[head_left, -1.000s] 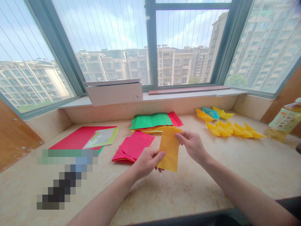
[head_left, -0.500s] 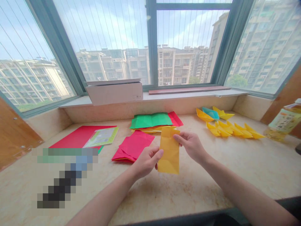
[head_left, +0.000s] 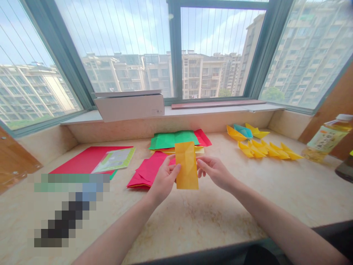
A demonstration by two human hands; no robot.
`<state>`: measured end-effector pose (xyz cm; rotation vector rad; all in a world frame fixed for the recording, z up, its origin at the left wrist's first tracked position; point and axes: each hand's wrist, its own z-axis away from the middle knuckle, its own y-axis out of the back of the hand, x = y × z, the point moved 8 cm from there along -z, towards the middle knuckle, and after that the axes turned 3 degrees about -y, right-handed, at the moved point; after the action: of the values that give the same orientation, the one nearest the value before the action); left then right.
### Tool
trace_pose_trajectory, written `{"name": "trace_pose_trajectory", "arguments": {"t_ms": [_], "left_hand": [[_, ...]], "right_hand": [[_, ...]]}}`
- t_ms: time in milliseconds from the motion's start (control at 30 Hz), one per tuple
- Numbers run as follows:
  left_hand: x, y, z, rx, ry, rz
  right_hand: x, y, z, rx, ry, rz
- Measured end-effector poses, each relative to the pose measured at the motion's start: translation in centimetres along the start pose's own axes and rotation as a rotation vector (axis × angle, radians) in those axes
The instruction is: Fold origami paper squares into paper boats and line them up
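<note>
A folded yellow sheet of paper (head_left: 186,167) is held upright above the counter, with creases showing across it. My left hand (head_left: 164,178) grips its left edge, thumb on the front and fingers behind. At the right edge, my right hand (head_left: 216,171) has its fingers bent, with the fingertips on the paper's side. Just behind and left of my left hand lies a stack of red paper (head_left: 143,169). Farther back is a pile with green paper (head_left: 173,139) on top, a red sheet (head_left: 203,137) and yellow sheets under it.
Several yellow folded paper boats (head_left: 267,149) line the right, with a blue boat (head_left: 243,131) among others behind. A drink bottle (head_left: 328,138) stands far right. Left are a large red sheet (head_left: 74,160) and a clear packet (head_left: 114,160). A white box (head_left: 132,106) sits on the sill.
The yellow paper has been raised slightly and moved left. My right hand has slid from its upper right corner down to the middle of its right edge.
</note>
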<state>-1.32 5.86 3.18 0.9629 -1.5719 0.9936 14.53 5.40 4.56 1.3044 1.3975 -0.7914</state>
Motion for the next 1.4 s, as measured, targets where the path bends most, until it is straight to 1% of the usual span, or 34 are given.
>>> {"name": "trace_pose_trajectory", "arguments": {"t_ms": [100, 200, 333, 400, 467, 600, 667, 733, 800, 900, 1000, 1100, 1300, 1400], "left_hand": [[-0.1, 0.0, 0.0, 0.016, -0.018, 0.027], [-0.3, 0.0, 0.0, 0.018, -0.031, 0.004], [-0.1, -0.8, 0.2, -0.073, -0.048, 0.000], [0.4, -1.2, 0.4, -0.108, -0.075, -0.016], [0.7, -1.3, 0.7, -0.120, -0.089, -0.045], [0.5, -1.4, 1.0, -0.119, -0.036, -0.155], [0.3, -1.1, 0.9, -0.084, -0.012, -0.174], [0.1, -0.7, 0.8, -0.039, 0.008, -0.109], [-0.2, -0.6, 0.8, -0.018, 0.029, 0.000], [-0.7, -1.0, 0.9, -0.048, 0.066, 0.145], [-1.1, -1.5, 1.2, -0.095, 0.104, 0.211], [-1.2, -1.7, 1.4, -0.135, 0.118, 0.226], [-1.2, -2.1, 1.7, -0.176, 0.134, 0.223], [-1.1, -2.5, 1.9, -0.193, 0.138, 0.215]], "right_hand": [[-0.2, -0.3, 0.1, -0.009, 0.010, 0.013], [-0.1, -0.6, 0.2, -0.014, 0.005, 0.001], [-0.3, -0.9, 0.4, -0.023, 0.040, 0.018], [-0.5, -1.0, 0.6, -0.012, 0.077, 0.078], [-0.9, -1.2, 0.9, 0.002, 0.134, 0.173], [-1.8, -1.7, 1.5, 0.037, 0.265, 0.349], [-2.0, -1.6, 1.7, 0.067, 0.292, 0.380], [-2.0, -1.0, 1.6, 0.133, 0.279, 0.385], [-1.7, 0.2, 1.5, 0.229, 0.228, 0.373], [-1.0, 1.9, 1.1, 0.331, 0.128, 0.347], [-0.2, 2.7, 0.9, 0.359, 0.057, 0.311], [0.1, 2.6, 0.9, 0.358, 0.032, 0.295], [-0.1, 2.8, 1.0, 0.414, 0.036, 0.300], [-0.4, 3.1, 1.2, 0.469, 0.080, 0.354]]}}
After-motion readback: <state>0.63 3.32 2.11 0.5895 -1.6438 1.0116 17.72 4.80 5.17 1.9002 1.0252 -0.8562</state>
